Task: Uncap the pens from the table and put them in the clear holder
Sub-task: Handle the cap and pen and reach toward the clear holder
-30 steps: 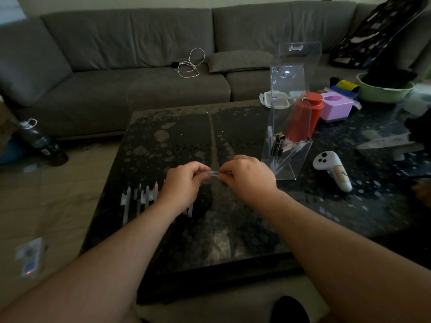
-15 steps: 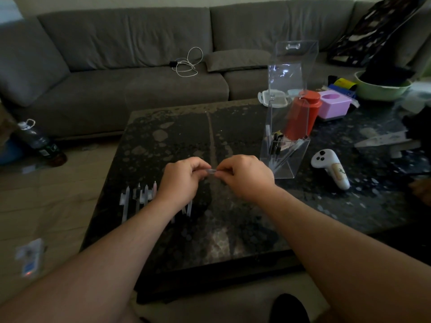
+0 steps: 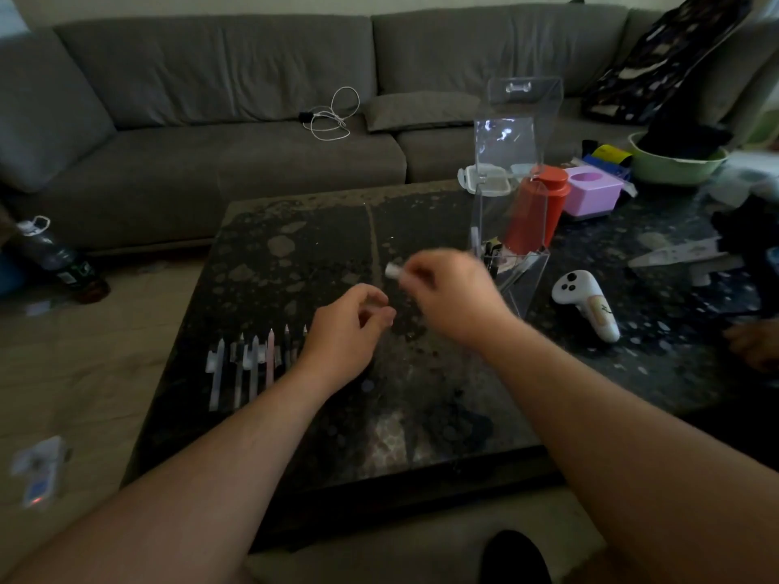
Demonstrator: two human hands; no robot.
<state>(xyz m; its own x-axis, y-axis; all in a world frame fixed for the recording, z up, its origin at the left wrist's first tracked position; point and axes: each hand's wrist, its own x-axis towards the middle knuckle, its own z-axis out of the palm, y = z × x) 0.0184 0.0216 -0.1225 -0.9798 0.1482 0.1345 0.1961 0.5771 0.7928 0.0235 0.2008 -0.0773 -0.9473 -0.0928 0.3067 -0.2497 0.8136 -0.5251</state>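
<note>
Sofa (image 3: pixel 236 120): I saw it grey along the far side, a white cable (image 3: pixel 333 115) coiled on its seat.
Table (image 3: pixel 320 415): dark and speckled, it carried everything I was working with.
Holder (image 3: pixel 512 196): clear, it stood upright toward the table's right side, with a few dark pens (image 3: pixel 491 255) leaning in its bottom.
Red tub (image 3: pixel 537 212): it stood just behind the holder, partly seen through its wall.
Right hand (image 3: pixel 453 295): I had it raised just left of the holder, fingers curled and pinching a pen (image 3: pixel 393 270); only a pale blurred end stuck out to the left, so I could not tell whether it was tip or barrel.
Left hand (image 3: pixel 343 335): lower and apart from the right, fingers curled with thumb and fingertips close together; whether they pinched a cap I could not tell.
Controller (image 3: pixel 588 305): white, it lay right of the holder.
Row of pens (image 3: pixel 257 364): capped, they lay side by side near the table's left edge, tips pointing away from me, just left of my left wrist.
</note>
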